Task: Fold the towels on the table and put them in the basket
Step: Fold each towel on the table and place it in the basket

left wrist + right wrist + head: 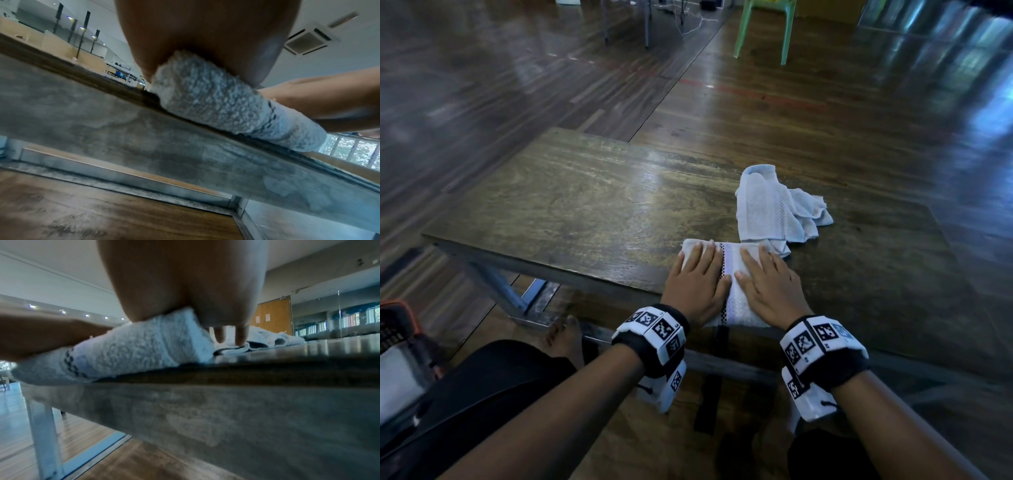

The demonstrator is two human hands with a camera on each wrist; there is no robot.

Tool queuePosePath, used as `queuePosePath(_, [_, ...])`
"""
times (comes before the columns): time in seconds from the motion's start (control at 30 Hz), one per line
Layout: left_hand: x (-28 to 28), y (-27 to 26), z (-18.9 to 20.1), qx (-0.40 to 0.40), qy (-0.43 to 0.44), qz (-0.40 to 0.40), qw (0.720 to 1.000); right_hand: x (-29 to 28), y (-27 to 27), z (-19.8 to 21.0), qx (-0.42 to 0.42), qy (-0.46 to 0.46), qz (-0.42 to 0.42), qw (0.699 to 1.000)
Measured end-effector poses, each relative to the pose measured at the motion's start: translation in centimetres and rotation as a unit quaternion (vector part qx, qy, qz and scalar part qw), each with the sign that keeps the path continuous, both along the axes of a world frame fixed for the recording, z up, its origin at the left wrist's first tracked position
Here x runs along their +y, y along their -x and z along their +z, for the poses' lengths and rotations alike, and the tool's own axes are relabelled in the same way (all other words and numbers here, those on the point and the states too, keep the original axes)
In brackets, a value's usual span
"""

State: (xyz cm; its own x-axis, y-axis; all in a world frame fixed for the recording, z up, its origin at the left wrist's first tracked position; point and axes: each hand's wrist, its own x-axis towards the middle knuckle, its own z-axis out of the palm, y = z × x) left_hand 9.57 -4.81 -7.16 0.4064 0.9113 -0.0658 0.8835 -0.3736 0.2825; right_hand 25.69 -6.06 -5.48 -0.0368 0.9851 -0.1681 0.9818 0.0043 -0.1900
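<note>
While both hands (697, 281) (768, 287) press flat on folded towel (732, 277), grip slack, crumpled towel (774, 205) touches far edge.

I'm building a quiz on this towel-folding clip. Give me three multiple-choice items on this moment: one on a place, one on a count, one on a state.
1. Where does the crumpled towel lie?
A. beyond the folded towel, on the table
B. on the floor
C. in the basket

2. How many towels are on the table?
A. one
B. two
C. four

3. How do the hands meet the folded towel?
A. pinching its corners
B. lifting it
C. pressing flat

Answers: 1 A, it sits farther along the tabletop. 2 B, one folded and one crumpled. 3 C, left hand and right hand lie flat on it.
</note>
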Motion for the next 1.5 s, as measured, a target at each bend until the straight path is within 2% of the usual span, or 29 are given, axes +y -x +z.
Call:
queuePosePath(0.27, [1.7, 0.8, -0.8, -0.028, -0.001, 0.017, 0.999, 0.8, 0.2, -1.1, -0.032, -0.007, -0.027, 0.999])
queuePosePath(0.4, [2.8, 2.4, -0.9, -0.001, 0.009, 0.03, 0.999, 1.2, -0.3, -1.0, -0.011, 0.022, -0.033, 0.999])
queuePosePath(0.53, [3.5, 4.1, -0.7, 0.016, 0.042, 0.053, 0.998, 1.5, -1.5, -0.6, -0.036, 0.021, -0.038, 0.998])
queuePosePath(0.67, [3.2, 4.7, 1.0, 0.027, 0.023, 0.042, 0.998, 1.3, -3.3, 0.2, -0.01, 0.011, -0.059, 0.998])
queuePosePath(0.8, [2.3, 4.9, 3.0, 0.012, -0.016, 0.069, 0.997, 1.0, -3.4, 1.4, -0.004, -0.05, -0.087, 0.995])
queuePosePath(0.97, [1.8, 4.7, 2.9, -0.094, 0.075, 0.136, 0.983, 0.6, -3.0, 1.8, 0.095, 0.004, -0.136, 0.986])
queuePosePath(1.13, [2.6, 4.8, 2.5, -0.123, 0.14, 0.12, 0.975, 1.1, -2.7, 1.4, 0.204, 0.037, -0.179, 0.962])
queuePosePath(1.33, [2.7, 4.1, 3.1, -0.151, 0.176, 0.124, 0.965, 1.7, -1.8, 2.3, 0.249, 0.054, -0.201, 0.946])
queuePosePath(1.43, [2.3, 3.8, 3.9, -0.185, 0.185, 0.126, 0.957, 1.4, -1.5, 2.7, 0.301, 0.049, -0.214, 0.928])
queuePosePath(1.5, [1.9, 3.6, 4.5, -0.235, 0.193, 0.139, 0.942, 0.8, -1.5, 3.0, 0.351, 0.052, -0.221, 0.909])
